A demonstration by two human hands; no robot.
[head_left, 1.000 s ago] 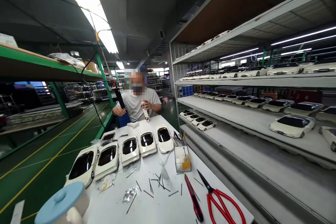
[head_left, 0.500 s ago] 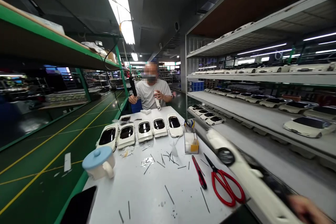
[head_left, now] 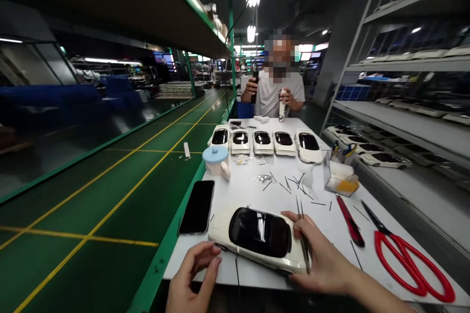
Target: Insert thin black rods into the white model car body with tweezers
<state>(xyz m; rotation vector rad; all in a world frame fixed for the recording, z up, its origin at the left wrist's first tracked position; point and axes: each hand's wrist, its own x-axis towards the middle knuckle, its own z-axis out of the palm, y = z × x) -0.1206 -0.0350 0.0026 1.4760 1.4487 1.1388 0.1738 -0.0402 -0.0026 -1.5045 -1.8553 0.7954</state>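
Note:
A cream-white model car [head_left: 257, 237] with a dark roof and windows lies on the near edge of the white table, angled slightly. My right hand [head_left: 319, 254] grips its right end, thumb and fingers on either side of the body. A pair of thin metal tweezers [head_left: 303, 239] also sits in that hand, points upward. By the car's left end, at the near wheel, my left hand [head_left: 196, 274] is open, its fingers curved and thumb apart, holding nothing. The underside of the car is hidden.
A phone [head_left: 197, 207] and a lidded mug [head_left: 216, 160] stand left; red-handled scissors [head_left: 407, 254], a utility knife [head_left: 350, 221] and a clear box [head_left: 340, 178] are right. Dark strips [head_left: 288, 185] lie mid-table. Several model cars [head_left: 262, 143] line up before a co-worker [head_left: 279, 83].
The model car has come from the right, beyond the scissors, down onto the near table edge. My left hand has entered view. The camera has turned left and downward.

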